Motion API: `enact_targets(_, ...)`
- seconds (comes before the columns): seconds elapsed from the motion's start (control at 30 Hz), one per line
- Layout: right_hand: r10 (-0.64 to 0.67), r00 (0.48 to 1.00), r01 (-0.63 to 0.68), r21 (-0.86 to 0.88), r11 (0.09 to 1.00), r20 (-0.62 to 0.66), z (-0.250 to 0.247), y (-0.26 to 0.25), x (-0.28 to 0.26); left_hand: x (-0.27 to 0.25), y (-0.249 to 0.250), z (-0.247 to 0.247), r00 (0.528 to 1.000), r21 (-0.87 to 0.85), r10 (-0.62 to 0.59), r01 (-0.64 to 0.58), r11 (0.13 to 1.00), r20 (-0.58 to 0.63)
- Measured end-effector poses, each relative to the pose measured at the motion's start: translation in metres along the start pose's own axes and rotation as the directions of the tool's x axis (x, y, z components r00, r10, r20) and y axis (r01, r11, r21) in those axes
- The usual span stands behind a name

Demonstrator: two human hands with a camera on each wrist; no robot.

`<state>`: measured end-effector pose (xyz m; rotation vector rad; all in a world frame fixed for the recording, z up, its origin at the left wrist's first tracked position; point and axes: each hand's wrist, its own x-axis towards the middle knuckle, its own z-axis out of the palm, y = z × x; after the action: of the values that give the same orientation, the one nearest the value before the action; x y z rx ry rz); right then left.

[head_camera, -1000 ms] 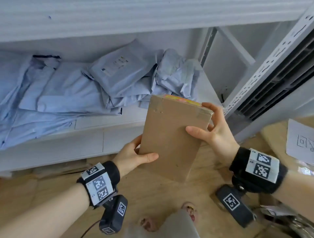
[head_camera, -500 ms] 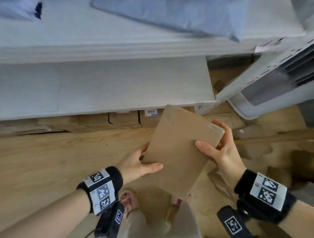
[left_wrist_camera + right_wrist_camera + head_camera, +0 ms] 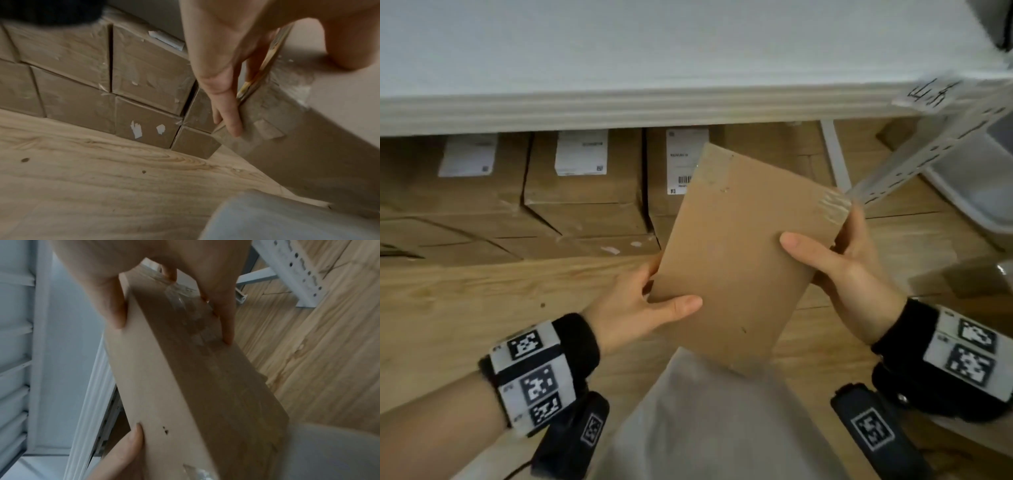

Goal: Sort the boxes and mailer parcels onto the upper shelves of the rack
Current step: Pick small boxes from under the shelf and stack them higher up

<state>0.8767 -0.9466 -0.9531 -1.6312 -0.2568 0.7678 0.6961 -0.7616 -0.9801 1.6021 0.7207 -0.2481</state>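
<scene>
Flat cardboard box (image 3: pixel 739 253) is up in the air btw both hands, below the shelf edge (image 3: pixel 619 106). Long axis tilts up-right toward the rack. Left hand (image 3: pixel 640 308) pinches the low edge, right hand (image 3: pixel 839 263) grips the upper corner, nearer the rack imo.

black wristbands (image 3: pixel 577 337) both wrists, white plates with black square-code markers, black camera units (image 3: pixel 571 437) beneath.

Pale wood-plank floor (image 3: pixel 465 301) beneath a white metal rack (image 3: pixel 654 51).
</scene>
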Motion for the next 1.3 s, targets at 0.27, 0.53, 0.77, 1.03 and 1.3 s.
enact_targets(0.27,-0.049,0.995,0.049,-0.002,0.999,0.091,0.014,0.04,0.058,0.045,-0.038,-0.013,0.99,0.025,0.121,-0.12,0.992,-0.071)
enact_targets(0.53,0.067,0.997,-0.068,0.014,0.998,0.039,0.024,0.007,0.073,0.036,-0.003,-0.013,0.976,-0.079,0.131,-0.147,0.986,-0.175)
enact_targets(0.77,-0.015,0.969,0.008,0.028,1.0,0.248,0.02,0.006,0.085,0.045,0.016,-0.028,0.941,-0.187,0.165,-0.226,0.956,-0.295)
enact_targets(1.03,-0.097,0.939,0.051,0.147,0.988,0.33,0.03,-0.004,0.099,0.071,0.038,-0.038,0.891,-0.308,0.154,-0.303,0.902,-0.426)
enact_targets(1.3,-0.176,0.958,0.178,0.011,0.984,0.225,0.04,0.011,0.113,0.082,0.029,-0.041,0.837,-0.136,0.19,-0.298,0.945,-0.513)
